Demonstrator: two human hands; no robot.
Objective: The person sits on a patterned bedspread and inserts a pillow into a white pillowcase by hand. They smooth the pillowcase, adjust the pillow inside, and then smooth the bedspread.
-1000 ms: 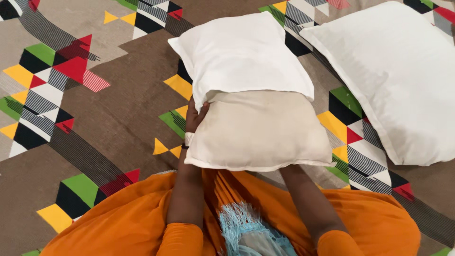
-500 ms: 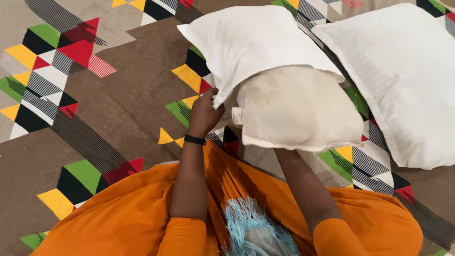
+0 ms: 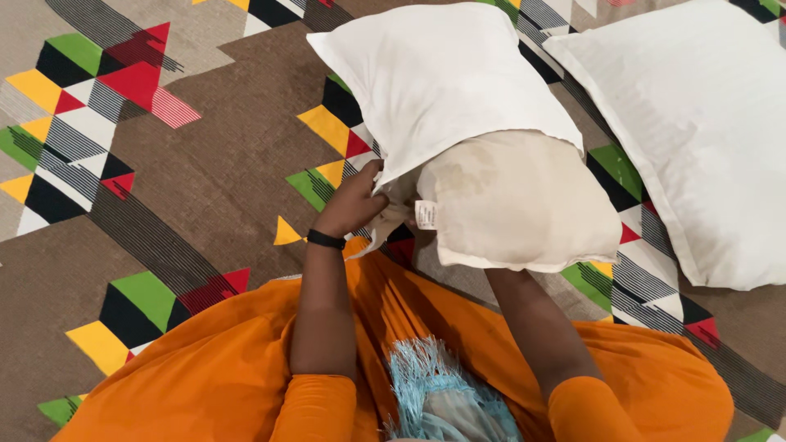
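Spread underneath everything: a brown woven floor covering (image 3: 205, 164) patterned with red, yellow, green, black and white triangles and striped bands

To the right, lying flat on it and apart from the work: a large plump white cased pillow (image 3: 704, 139)

In the middle, raised off the floor covering and tilted: a cream-coloured, faintly stained pillow insert (image 3: 516, 205), its far half sheathed in a white cotton pillowcase (image 3: 442, 74), its near half bare, with a small white sewn-in label (image 3: 425, 214) hanging at the near left corner

Judging by the sag and rounding: soft, light, squashy, nothing fragile; likely to bulge and catch inside the case rather than slip; case fabric thin and limp, prone to bunching at the mouth

Best held, by that reckoning, at the open hem of the case on either side of the mouth, or at the firm corners of the insert, rather than at the yielding middle

Left hand (image 3: 354, 206), black band at the wrist, closed in a pinch on the case's open edge beside the label

Right hand hidden beneath the insert, only the forearm showing; open or closed cannot be told

Below, an orange garment (image 3: 213, 368) across the lap, with a pale blue fringed cloth (image 3: 434, 393)
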